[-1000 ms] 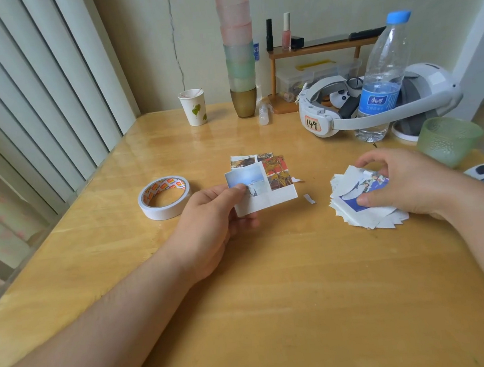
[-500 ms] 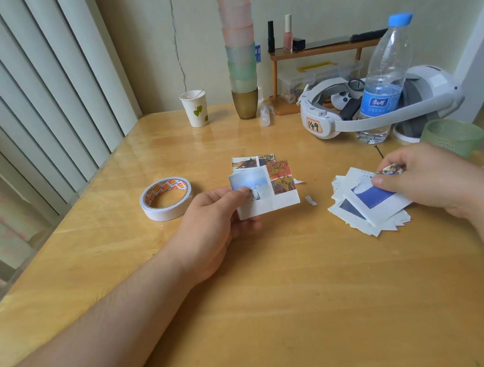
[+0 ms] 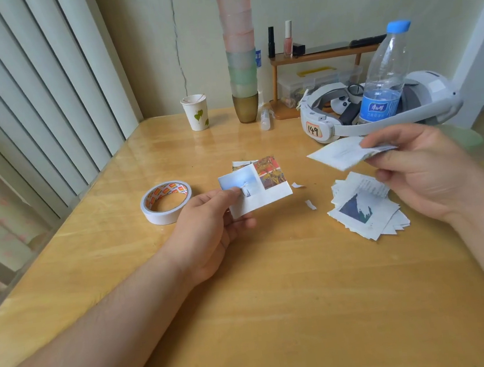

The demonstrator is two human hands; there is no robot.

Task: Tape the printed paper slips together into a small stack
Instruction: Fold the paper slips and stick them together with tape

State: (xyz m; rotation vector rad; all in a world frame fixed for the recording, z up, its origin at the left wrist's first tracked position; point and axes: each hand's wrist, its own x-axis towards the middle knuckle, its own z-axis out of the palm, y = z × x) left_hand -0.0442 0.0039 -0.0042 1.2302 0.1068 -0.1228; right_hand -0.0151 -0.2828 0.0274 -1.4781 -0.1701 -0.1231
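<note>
Just lifted a fresh slip [image 3: 342, 154] off the loose pile [image 3: 366, 209] with my right hand [image 3: 418, 170]; left hand [image 3: 209, 228] pinches the taped stack [image 3: 261, 191] beside the tape roll [image 3: 166, 201]. Gonna square edges before sticking.

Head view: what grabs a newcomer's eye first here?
Mid-table, the left hand pinches the taped slips with colour pictures. The right hand holds one slip in the air above the loose pile. A tape roll lies to the left.
</note>
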